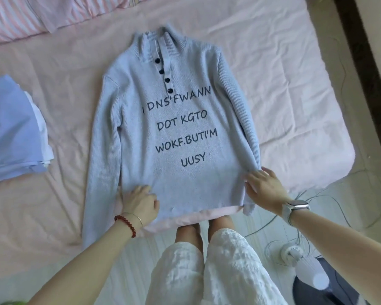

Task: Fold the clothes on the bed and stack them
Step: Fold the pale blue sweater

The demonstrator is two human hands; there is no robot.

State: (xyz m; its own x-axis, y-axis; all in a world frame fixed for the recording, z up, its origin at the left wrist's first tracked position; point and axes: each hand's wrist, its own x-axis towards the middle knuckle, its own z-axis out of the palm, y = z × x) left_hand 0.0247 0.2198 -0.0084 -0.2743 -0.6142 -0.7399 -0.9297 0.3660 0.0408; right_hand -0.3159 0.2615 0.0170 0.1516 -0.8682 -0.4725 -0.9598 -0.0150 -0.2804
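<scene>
From the head camera, looking down over my own legs at the bed's edge, I had the pale blue sweater (167,128) laid out flat and face up on the pink bed sheet (284,84), collar pointing away from me and the hem lying along the near edge of the bed. Both sleeves ran straight down beside the body, which I judged was the right layout before folding them inward.

My left hand (141,201), the one with the red bead bracelet (125,225), rested on the lower left part of the hem. Its fingers were loosely curved and pressing down on the knit; I could not tell whether they pinched any cloth. I think it was there to pin that corner so the fabric stayed taut.

My right hand (264,188), with the watch (295,208) on its wrist, lay at the lower right corner where the right sleeve met the hem. Its fingers were spread fairly straight against the edge, gripping nothing I could see, seemingly smoothing or squaring that side.

Well off to the left on the sheet sat a stack of folded clothes (13,133), blue and white, apart from the sweater. That is where I supposed this one would go once folded. A fan (299,258) stood on the floor to my right.
</scene>
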